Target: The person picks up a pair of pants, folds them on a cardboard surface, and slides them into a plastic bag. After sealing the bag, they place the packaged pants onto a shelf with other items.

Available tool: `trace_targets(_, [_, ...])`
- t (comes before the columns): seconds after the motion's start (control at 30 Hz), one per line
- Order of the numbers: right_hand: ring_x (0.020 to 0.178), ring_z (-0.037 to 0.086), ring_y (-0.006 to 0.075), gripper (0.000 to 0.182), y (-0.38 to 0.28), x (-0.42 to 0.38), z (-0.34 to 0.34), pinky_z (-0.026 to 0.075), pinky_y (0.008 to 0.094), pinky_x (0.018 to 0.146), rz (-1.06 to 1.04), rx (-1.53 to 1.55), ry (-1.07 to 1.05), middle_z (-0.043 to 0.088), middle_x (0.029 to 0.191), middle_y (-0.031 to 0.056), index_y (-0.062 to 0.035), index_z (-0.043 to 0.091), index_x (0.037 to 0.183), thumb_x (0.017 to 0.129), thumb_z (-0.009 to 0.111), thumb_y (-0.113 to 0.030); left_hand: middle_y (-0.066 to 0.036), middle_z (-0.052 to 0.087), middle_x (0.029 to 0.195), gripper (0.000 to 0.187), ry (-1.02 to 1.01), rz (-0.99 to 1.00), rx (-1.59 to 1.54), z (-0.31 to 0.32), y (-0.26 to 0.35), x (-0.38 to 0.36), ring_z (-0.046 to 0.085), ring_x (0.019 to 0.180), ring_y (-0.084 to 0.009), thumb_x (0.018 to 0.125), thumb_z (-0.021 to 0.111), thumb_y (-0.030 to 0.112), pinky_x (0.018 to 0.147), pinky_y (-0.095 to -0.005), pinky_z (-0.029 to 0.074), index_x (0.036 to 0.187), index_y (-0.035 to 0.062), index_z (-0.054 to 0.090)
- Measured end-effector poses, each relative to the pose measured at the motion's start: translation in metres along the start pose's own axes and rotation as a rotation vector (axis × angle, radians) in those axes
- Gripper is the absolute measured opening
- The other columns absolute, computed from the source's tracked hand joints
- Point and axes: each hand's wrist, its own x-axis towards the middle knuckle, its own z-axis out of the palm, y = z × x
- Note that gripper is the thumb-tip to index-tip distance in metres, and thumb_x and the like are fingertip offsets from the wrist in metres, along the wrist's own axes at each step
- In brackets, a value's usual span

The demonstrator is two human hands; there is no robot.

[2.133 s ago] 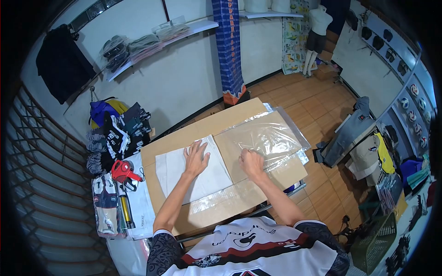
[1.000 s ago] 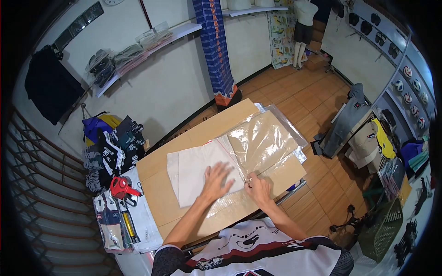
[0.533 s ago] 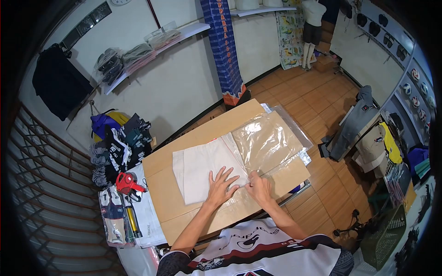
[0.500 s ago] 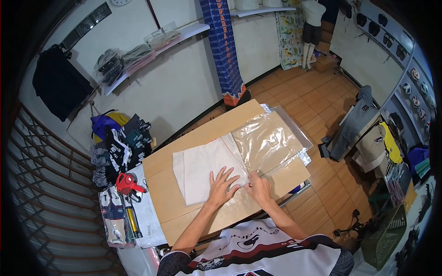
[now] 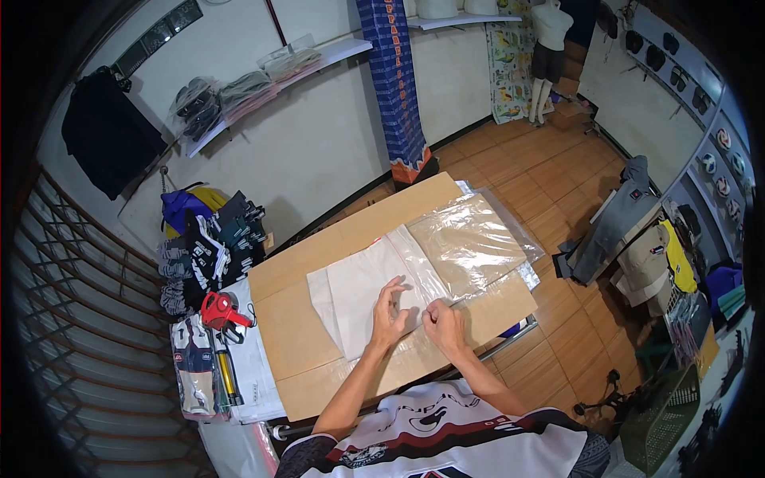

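A folded cream garment (image 5: 358, 283), apparently trousers, lies flat on the cardboard-covered table (image 5: 291, 358). Its right end sits under the mouth of a clear plastic bag (image 5: 478, 239), which stretches off to the right. My left hand (image 5: 388, 320) is over the near part of the garment, fingers curved and spread, holding nothing. Close beside it, my right hand (image 5: 445, 328) is closed in a pinch at the bag's near edge by the garment's corner. Exactly how much plastic is between those fingers is hidden.
Left of the cardboard are a red tape dispenser (image 5: 223, 311), a yellow-and-black pump-like tool (image 5: 227, 374) and packed clothing (image 5: 194, 366). Stacked dark garments (image 5: 211, 247) stand behind them. A green basket (image 5: 657, 422) is at the lower right, and a patterned pillar (image 5: 396, 95) rises beyond the table.
The garment has shifted slightly right, further into the bag's mouth. My left hand has gone from lying flat to curled and partly raised; my right hand stays pinched near the same edge.
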Motion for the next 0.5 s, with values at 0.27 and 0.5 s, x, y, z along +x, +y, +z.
trace_targets(0.27, [0.068,0.069,0.0395,0.013,0.000,0.000,-0.001,0.051,0.0489,0.060,-0.025,0.052,0.030,0.069,0.072,0.0165,-0.0053,0.070,0.091,0.089,0.072,-0.017,-0.025,0.042,0.156,0.054,0.192,0.041,0.339,-0.054,-0.002,-0.011,0.039,0.147,-0.0380,0.083,0.072,0.006,0.118,-0.0489,0.035,0.135,0.0027,0.056])
trace_targets(0.5, [0.062,0.066,0.0377,0.011,-0.003,-0.001,-0.002,0.049,0.0457,0.057,0.001,0.068,-0.007,0.065,0.068,0.0159,-0.0054,0.069,0.090,0.090,0.072,-0.016,-0.033,0.031,0.160,0.080,0.294,-0.180,0.795,-0.084,-0.010,-0.046,0.020,0.150,-0.0562,0.079,0.084,0.032,0.122,-0.0641,0.023,0.146,0.0036,0.051])
